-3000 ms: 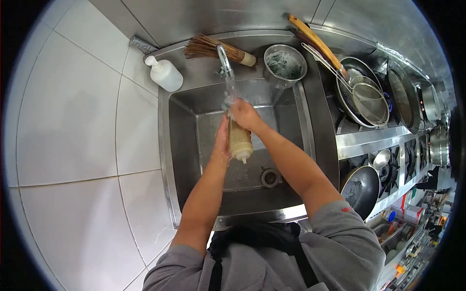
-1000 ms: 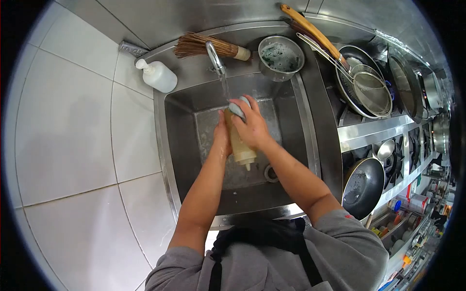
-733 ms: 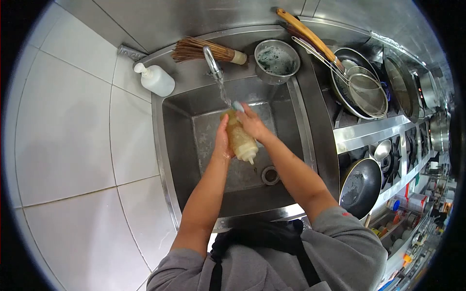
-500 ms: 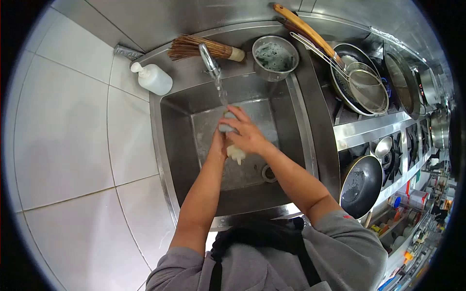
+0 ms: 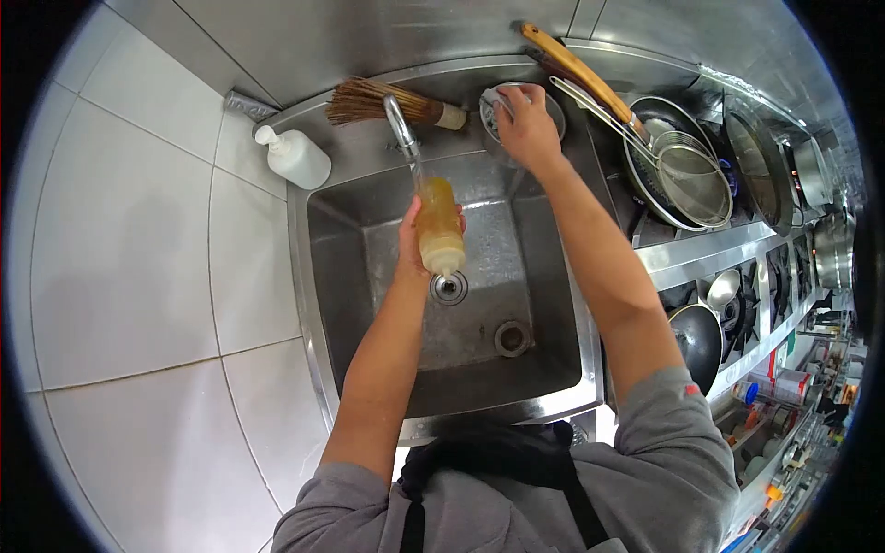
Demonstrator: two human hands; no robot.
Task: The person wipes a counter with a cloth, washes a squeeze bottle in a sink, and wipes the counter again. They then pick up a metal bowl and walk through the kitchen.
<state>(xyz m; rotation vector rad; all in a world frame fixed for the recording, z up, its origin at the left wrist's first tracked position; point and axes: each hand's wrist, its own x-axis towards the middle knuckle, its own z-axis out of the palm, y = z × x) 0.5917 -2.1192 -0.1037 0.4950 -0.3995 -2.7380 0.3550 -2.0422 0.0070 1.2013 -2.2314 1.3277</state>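
Note:
My left hand [image 5: 412, 238] is wrapped round a squeeze bottle [image 5: 439, 219] with yellowish contents and a pale nozzle cap that points toward me. The bottle is over the sink [image 5: 470, 350], under the faucet [image 5: 400, 124], and water runs onto its far end. At the back right, my right hand [image 5: 529, 127] is at the metal bowl [image 5: 556, 112], its fingers closed on a greyish-white cloth or pad [image 5: 490, 103] at the bowl's left side.
A white pump bottle [image 5: 300, 159] stands at the sink's back left corner. A twig brush [image 5: 392, 101] lies behind the faucet. Right of the sink are a stove with pans [image 5: 698, 346], a strainer [image 5: 693, 180] and a wooden handle [image 5: 581, 64].
My right hand has left the squeeze bottle and moved back and right to the bowl with the greyish-white pad. My left hand still holds the bottle, which now shows more fully.

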